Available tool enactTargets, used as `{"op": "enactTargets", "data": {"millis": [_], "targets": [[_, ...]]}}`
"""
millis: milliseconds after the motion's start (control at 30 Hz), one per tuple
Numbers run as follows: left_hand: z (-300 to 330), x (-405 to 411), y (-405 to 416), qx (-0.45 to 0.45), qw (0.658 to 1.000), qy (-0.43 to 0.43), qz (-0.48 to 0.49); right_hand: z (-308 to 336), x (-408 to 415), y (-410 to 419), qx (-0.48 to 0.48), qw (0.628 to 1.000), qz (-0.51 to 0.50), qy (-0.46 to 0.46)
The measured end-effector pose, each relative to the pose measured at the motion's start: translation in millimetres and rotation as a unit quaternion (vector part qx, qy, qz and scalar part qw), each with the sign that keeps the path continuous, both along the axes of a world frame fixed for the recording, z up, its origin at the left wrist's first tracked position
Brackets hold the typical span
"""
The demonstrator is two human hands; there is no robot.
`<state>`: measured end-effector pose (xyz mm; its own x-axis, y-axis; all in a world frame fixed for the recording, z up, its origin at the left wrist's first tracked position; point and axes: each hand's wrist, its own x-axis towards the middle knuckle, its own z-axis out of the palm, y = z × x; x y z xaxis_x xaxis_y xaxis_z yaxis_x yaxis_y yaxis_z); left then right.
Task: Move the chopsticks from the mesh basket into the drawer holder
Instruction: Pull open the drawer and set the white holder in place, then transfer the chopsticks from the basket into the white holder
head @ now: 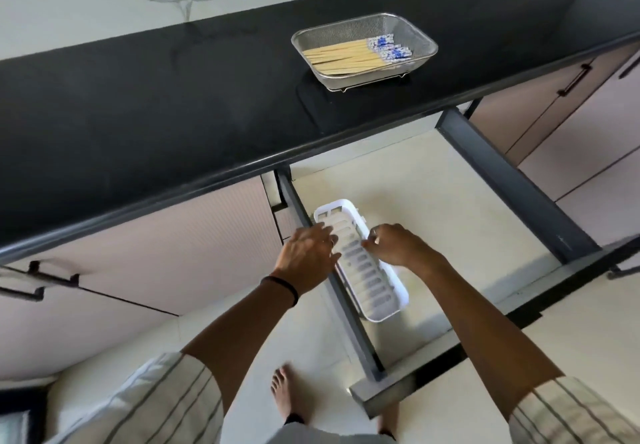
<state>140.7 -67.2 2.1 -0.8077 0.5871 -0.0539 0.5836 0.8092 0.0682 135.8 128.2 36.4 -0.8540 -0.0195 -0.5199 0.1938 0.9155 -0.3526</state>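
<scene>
Down inside an open drawer point(450, 201), a long white slotted holder point(363, 267) lies against the left drawer wall, and both of the person's hands are on it. The left hand point(308, 253) rests flat with fingers spread over the holder's left rim and slots, its grip loose and grasping nothing. The right hand point(391, 244) has curled fingers pinching the holder's right rim, so its grip is closed lightly on the holder itself.

Above, on the black worktop point(173, 97), sits a metal mesh basket point(408, 28) on small wire feet. All the chopsticks point(349, 57) lie in it as one loose bundle, none yet in the holder. Their long axis runs roughly left to right across the basket, tilting slightly upward to the right. The plain bamboo tips point left and the blue-and-white patterned ends point right.

The holder's long axis runs differently, from the upper left near the worktop edge down to the lower right towards the person. The chopsticks would likely need turning to match it.

What could go wrong, as a judgement: the bundle is loose, so a handful may fan out and slip to the floor point(311, 339). Sticks laid crosswise would probably bridge the rims, not settle inside. The light holder may also shift when nudged.
</scene>
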Motion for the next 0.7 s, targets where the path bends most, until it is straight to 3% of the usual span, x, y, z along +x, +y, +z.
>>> {"op": "enactTargets", "data": {"millis": [100, 400, 567, 700], "targets": [[13, -20, -24, 0.053, 0.998, 0.007, 0.024, 2, -14, -24, -0.048, 0.998, -0.013, 0.034], [61, -92, -62, 0.056, 0.997, 0.034, 0.044, 46, -63, -69, -0.128, 0.972, -0.014, 0.196], [87, -143, -52, 0.093, 0.993, 0.047, 0.062, 83, -116, -54, -0.111, 0.942, -0.037, 0.315], [97, -184, -44, 0.111, 0.991, 0.044, 0.065, 102, -164, -33, -0.071, 0.932, -0.07, 0.349]]}}
